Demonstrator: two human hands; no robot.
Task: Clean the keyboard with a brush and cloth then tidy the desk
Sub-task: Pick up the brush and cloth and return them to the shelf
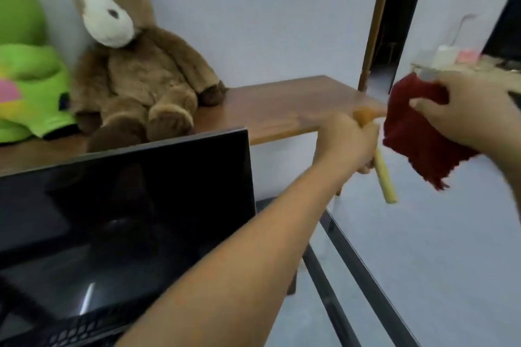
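Holding both tools mid-right of frame: left hand (345, 144) fisted on brush (384, 175), right hand (476, 113) pinching red cloth (417, 132). Keyboard (76, 332) bottom-left; I judge tidying remains.

Fuzzy red cloth (417, 135), pale smooth wooden brush handle (384, 177), glossy black screen (127, 205), plush horse (135, 65).
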